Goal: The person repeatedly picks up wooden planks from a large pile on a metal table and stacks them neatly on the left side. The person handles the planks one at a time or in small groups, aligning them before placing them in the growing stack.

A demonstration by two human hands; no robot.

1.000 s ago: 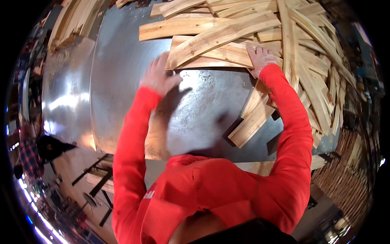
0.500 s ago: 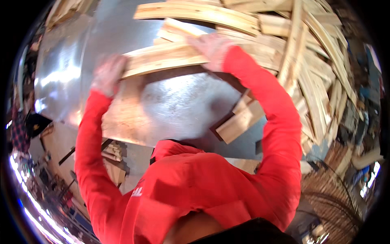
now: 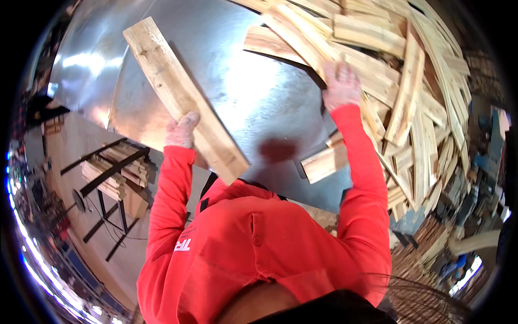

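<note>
A flat wooden board [image 3: 186,97] slants over the metal tabletop, its far end to the left and its near end close to my body. My left hand [image 3: 182,130] is closed round its left edge, thumb on top. Over at the edge of the board pile, my right hand [image 3: 341,83] has its fingers stretched out at the near end of a pale board [image 3: 297,33]; whether they only touch it I cannot tell. A short wood piece [image 3: 325,162] lies below that hand, partly behind my right sleeve.
A large heap of loose boards [image 3: 407,89] covers the right side of the shiny metal table [image 3: 259,108]. On the floor at left, a dark metal stand [image 3: 110,178] carries stacked wooden pieces [image 3: 102,175]. More timber lies at the lower right.
Both hands were on a board lying crosswise. My right hand has let go and moved right to the heap. The board in my left hand is now turned lengthwise and nearer my body.
</note>
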